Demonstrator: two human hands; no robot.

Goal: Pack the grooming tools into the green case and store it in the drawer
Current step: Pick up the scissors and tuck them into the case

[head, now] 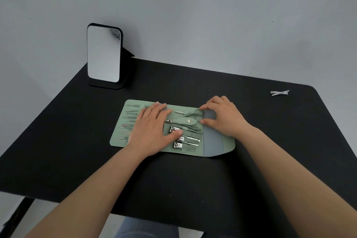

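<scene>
The green case lies unfolded flat in the middle of the black table. Thin metal tools sit in its left panel. Green-handled nippers, small scissors and three nail clippers are strapped in its middle panel. My left hand rests flat, fingers spread, across the left and middle panels. My right hand sits at the right edge of the middle panel, thumb and forefinger touching the scissor handles. The grey right flap is bare. No drawer is in view.
A standing mirror in a black frame stands at the table's back left corner. A pale hair clip lies at the back right. The table's front edge runs close to my lap, with a grey wall behind.
</scene>
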